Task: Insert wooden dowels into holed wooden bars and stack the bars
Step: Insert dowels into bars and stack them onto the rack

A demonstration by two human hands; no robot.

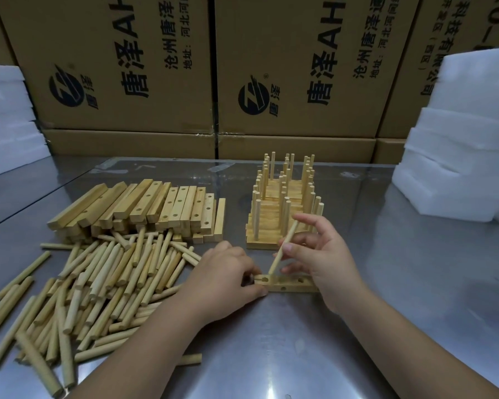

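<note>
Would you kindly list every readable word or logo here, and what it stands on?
"唐泽AH", cut off above: left cardboard box and middle cardboard box.
"沧州唐泽", "地址:河北河间", cut off: both boxes.
"唐泽": by the round logo on each.
Right cardboard box: print too cropped to read.

A pale dowel (275, 262) stands tilted, its lower tip touching the flat holed bar (285, 282).
</note>
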